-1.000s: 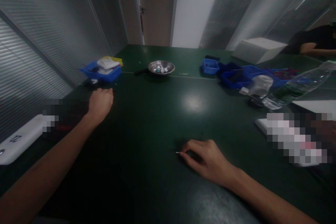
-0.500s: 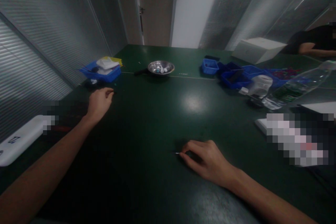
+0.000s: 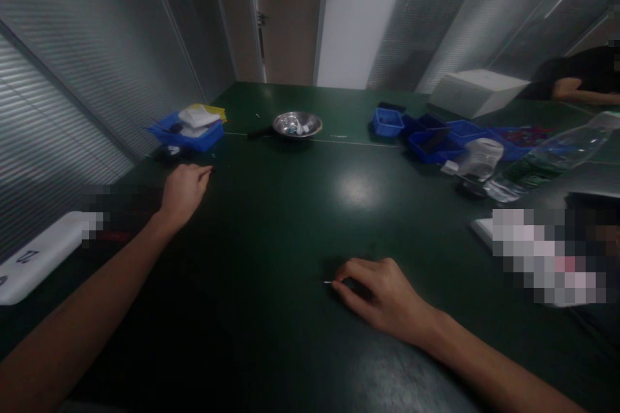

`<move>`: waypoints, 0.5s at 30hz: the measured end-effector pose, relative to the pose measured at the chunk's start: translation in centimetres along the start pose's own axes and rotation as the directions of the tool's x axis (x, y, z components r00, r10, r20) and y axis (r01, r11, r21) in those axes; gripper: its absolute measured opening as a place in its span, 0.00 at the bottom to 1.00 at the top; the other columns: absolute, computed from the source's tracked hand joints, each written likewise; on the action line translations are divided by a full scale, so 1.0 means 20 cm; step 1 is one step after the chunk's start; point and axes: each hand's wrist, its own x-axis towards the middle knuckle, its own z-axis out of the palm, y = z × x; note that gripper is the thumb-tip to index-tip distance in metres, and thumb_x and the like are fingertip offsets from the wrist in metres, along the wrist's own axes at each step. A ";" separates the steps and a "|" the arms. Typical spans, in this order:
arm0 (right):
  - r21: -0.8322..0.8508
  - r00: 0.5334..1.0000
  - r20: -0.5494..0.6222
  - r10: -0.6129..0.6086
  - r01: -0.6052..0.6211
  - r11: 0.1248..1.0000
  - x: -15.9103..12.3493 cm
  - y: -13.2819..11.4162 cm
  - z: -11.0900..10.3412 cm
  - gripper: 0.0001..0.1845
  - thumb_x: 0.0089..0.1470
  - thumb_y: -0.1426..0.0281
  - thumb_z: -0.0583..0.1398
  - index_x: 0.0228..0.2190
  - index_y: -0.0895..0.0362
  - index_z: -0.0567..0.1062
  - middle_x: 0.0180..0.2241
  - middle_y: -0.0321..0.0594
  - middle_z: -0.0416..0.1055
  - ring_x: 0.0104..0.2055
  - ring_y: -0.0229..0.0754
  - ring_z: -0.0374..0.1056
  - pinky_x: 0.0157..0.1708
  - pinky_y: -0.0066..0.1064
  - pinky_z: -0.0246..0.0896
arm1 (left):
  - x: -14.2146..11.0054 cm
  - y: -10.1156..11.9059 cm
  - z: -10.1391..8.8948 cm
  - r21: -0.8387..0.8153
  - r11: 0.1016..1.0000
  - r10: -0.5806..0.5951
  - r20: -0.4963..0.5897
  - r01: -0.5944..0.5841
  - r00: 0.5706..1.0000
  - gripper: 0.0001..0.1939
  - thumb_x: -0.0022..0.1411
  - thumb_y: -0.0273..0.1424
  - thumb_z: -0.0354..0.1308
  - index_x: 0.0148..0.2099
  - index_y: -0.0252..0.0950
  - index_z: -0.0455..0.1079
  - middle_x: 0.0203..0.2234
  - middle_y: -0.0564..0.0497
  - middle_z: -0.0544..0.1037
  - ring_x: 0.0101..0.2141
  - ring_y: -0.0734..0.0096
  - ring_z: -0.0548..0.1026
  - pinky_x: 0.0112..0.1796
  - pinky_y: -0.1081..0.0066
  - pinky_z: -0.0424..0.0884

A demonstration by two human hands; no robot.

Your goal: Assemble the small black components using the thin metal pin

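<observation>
My right hand (image 3: 382, 297) rests on the dark green table (image 3: 300, 219) near its front, fingers pinched on a thin small metal pin (image 3: 328, 282) whose tip sticks out to the left. My left hand (image 3: 184, 190) lies further back on the left, fingers stretched forward towards a blue bin (image 3: 186, 129) with white items in it. The fingertips seem pinched, and I cannot make out anything between them.
A steel bowl (image 3: 297, 124) with small parts sits at the back centre. Several blue bins (image 3: 426, 135), a clear plastic bottle (image 3: 547, 161) on its side and a white box (image 3: 477, 91) stand at the right. A white device (image 3: 33, 258) lies at the left edge. Another person's arm (image 3: 581, 87) shows far right.
My left hand has uncurled from a loose fist and its fingers now reach forward. The right hand has stayed in place with the pin.
</observation>
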 end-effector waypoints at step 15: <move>-0.014 1.000 -0.024 0.003 -0.004 1.000 0.00 0.01 0.01 0.11 0.71 0.64 0.56 0.39 0.55 0.75 0.30 0.36 0.73 0.28 0.36 0.69 0.29 0.29 0.56 | -0.11 0.52 -0.20 -0.518 0.843 0.226 0.094 -0.146 0.970 0.23 0.71 0.36 0.57 0.66 0.39 0.67 0.48 0.46 0.80 0.44 0.62 0.79 0.45 0.62 0.75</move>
